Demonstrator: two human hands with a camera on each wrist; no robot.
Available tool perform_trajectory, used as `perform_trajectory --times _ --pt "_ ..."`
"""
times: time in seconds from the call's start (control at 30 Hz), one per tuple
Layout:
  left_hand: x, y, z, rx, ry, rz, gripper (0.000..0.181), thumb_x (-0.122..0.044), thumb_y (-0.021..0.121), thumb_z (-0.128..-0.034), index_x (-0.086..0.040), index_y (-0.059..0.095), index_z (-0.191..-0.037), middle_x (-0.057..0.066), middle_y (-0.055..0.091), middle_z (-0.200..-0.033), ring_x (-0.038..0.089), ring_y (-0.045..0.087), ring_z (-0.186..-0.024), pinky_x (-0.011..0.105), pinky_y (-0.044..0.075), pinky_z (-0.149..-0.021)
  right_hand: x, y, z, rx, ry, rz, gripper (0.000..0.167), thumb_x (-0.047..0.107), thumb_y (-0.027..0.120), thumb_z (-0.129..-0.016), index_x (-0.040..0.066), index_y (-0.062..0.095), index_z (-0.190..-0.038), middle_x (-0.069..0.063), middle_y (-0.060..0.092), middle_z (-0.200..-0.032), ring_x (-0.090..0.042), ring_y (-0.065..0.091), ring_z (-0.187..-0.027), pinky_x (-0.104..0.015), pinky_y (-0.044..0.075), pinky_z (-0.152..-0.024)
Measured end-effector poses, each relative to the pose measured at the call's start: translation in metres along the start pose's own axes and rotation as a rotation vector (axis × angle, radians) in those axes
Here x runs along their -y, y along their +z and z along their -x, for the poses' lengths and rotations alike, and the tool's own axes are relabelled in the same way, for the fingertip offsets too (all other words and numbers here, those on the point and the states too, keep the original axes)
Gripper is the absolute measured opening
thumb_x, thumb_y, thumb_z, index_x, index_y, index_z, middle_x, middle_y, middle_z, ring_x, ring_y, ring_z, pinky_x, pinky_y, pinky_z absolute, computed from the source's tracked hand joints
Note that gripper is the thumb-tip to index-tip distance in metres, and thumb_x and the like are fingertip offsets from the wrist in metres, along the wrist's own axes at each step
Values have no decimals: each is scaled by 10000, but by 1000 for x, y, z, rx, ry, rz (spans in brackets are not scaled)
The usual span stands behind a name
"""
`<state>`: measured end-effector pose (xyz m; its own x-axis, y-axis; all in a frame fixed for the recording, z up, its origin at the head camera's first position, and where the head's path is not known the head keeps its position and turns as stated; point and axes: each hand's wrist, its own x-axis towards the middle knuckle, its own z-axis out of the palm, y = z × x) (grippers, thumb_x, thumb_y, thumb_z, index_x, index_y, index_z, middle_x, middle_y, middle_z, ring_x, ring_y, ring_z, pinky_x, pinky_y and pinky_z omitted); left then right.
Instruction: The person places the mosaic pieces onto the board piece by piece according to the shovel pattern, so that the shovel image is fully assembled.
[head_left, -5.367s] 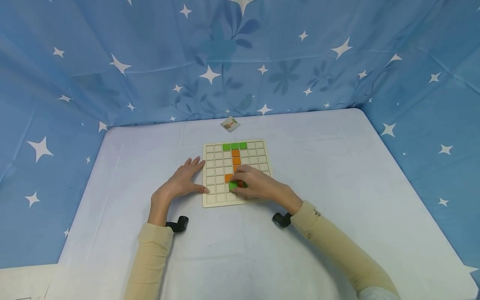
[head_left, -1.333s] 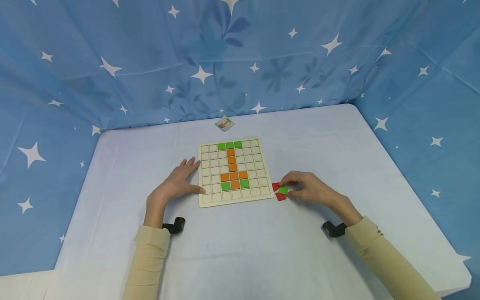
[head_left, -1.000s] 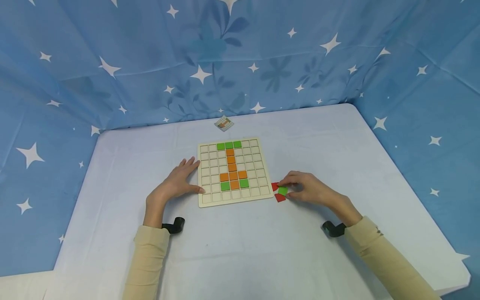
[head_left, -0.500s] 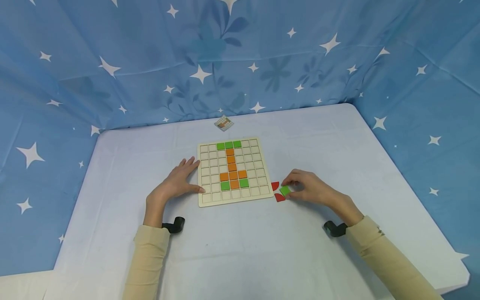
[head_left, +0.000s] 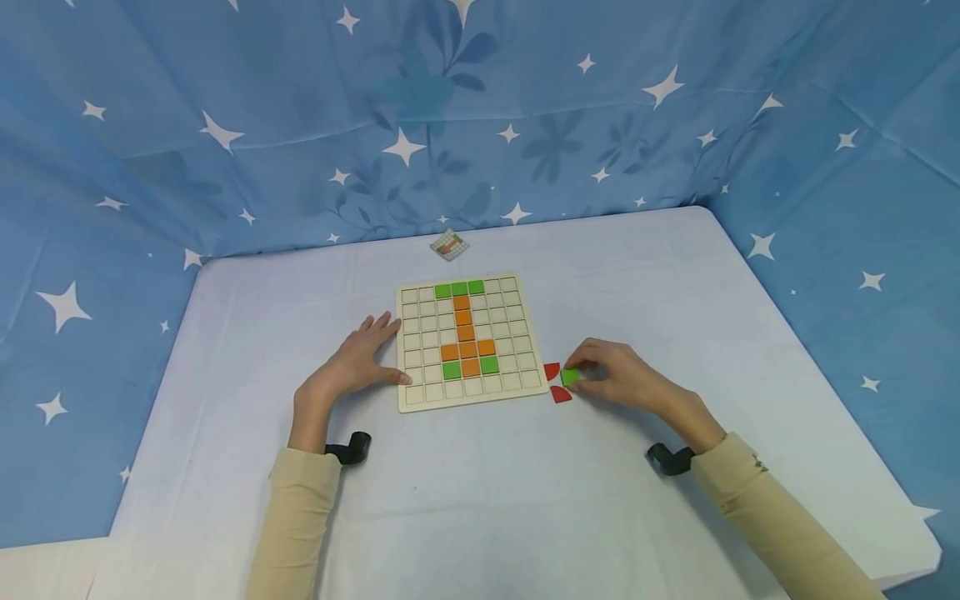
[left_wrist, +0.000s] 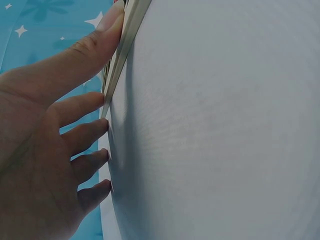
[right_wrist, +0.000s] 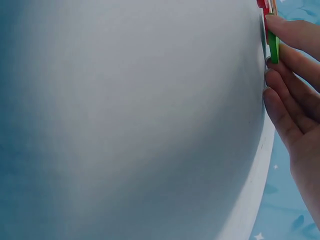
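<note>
In the head view a pale wooden grid board (head_left: 511,387) holds green and orange square tiles. Three green tiles (head_left: 460,288) line its far row, and an orange column (head_left: 466,333) runs down to a wider base. My left hand (head_left: 352,362) rests at the board's left edge, fingers spread, thumb over the near rim. Off the right edge, my right hand (head_left: 618,377) pinches a green square tile (head_left: 570,377) between thumb and fingers; the right wrist view shows that tile (right_wrist: 273,46) edge-on. Two red quarter-round pieces (head_left: 561,394) lie between board and right hand.
A small patterned card (head_left: 450,245) lies behind the board near the table's far edge. White cloth covers the table (head_left: 465,508). Blue star-print curtains (head_left: 300,125) stand behind and at both sides.
My right hand has left the board's near rows for its right side, leaving green and orange tiles there. The green tile now pinched has turned and shifted slightly right. My left hand stays put.
</note>
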<state>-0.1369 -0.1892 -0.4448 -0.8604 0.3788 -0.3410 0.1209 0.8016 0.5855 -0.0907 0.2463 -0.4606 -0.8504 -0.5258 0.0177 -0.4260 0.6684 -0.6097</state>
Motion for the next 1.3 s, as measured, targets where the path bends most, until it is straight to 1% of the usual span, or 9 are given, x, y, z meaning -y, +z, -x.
perform_trajectory --times 0.13,0.23,0.5,0.7,0.83,0.97,1.07,1.2,1.3 --pt "1 0 -1 0 -2 3 1064 -368 857 -838 -65 231 -1643 170 82 -1731 400 -20 -1599 650 47 -1263 0 0 -1 -7 13 4 248 46 823 -842 99 773 -1079 27 719 -1045 -139 620 -910 -325 573 -816" --pt "1 0 -1 -1 -2 4 1063 -365 858 -837 -63 233 -1642 171 84 -1731 398 -17 -1600 647 49 -1265 0 1 -2 -11 8 2 245 48 823 -843 96 774 -1077 28 718 -1041 -140 619 -905 -318 574 -809" --pt "4 0 -2 -2 -2 -3 1066 -377 858 -835 -67 236 -1643 169 86 -1731 396 -17 -1600 649 53 -1264 5 2 -7 -25 -17 -6 243 56 838 -832 81 779 -1067 15 721 -1031 -154 621 -894 -317 573 -796" --pt "4 1 -2 4 -1 -3 1059 -379 853 -841 -74 234 -1645 163 83 -1733 396 -22 -1600 661 58 -1259 8 4 -14 -28 -57 -23 243 80 845 -834 86 780 -1068 28 705 -1006 -153 609 -878 -321 557 -774" --pt "4 2 -2 6 2 -2 1062 -377 854 -839 -75 232 -1645 161 82 -1734 390 -23 -1602 647 55 -1265 15 6 -21 -24 -80 -36 242 93 847 -838 78 780 -1070 25 704 -1007 -162 618 -862 -317 558 -752" --pt "4 3 -2 7 0 -2 1065 -372 857 -837 -80 230 -1647 152 79 -1736 380 -26 -1604 626 47 -1274 24 9 -29 -11 -83 -42 244 122 848 -846 72 778 -1074 21 705 -1015 -174 630 -861 -336 564 -746" --pt "4 2 -2 4 2 0 1065 -370 858 -835 -76 233 -1645 159 83 -1734 387 -24 -1603 630 46 -1272 30 12 -34 0 -76 -44 253 144 846 -853 70 774 -1084 11 703 -1029 -188 625 -878 -349 561 -765" --pt "3 2 -2 2 3 2 1067 -375 860 -832 -74 237 -1644 163 87 -1733 392 -19 -1602 636 49 -1269 36 16 -40 10 -74 -49 273 165 844 -857 69 770 -1102 -1 701 -1049 -191 616 -895 -338 565 -782" --pt "3 1 -2 -2 3 3 1065 -375 860 -833 -74 239 -1644 164 90 -1732 391 -16 -1602 632 50 -1271 39 18 -45 4 -96 -52 271 163 843 -857 67 769 -1100 -14 701 -1051 -184 608 -890 -315 558 -765"
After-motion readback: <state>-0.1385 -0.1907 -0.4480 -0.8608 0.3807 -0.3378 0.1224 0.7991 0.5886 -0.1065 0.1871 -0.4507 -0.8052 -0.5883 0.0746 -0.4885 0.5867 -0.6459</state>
